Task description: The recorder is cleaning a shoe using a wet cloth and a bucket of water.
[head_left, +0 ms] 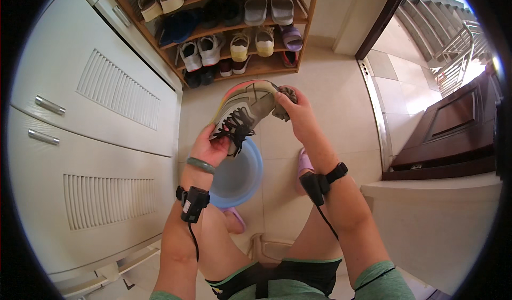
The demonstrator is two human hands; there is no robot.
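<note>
A beige and grey sneaker (253, 100) with black laces and a yellow-pink sole is held up in front of me, tilted on its side. My left hand (210, 148) is closed round one end of it, near the ankle opening. At the other end, my right hand (300, 112) grips a crumpled grey-brown cloth (284, 102), which touches the sneaker. Some of the right fingers are hidden behind the cloth. Partly under the sneaker and my left arm stands a light blue basin (240, 177) on the floor; it seems to hold water.
A wooden shoe rack (256, 65) with several pairs of shoes stands ahead. White louvred cabinets (106, 140) line the left. On the right, a dark door (448, 124) stands open beside a threshold, with stairs beyond. A white surface (432, 209) is at my right.
</note>
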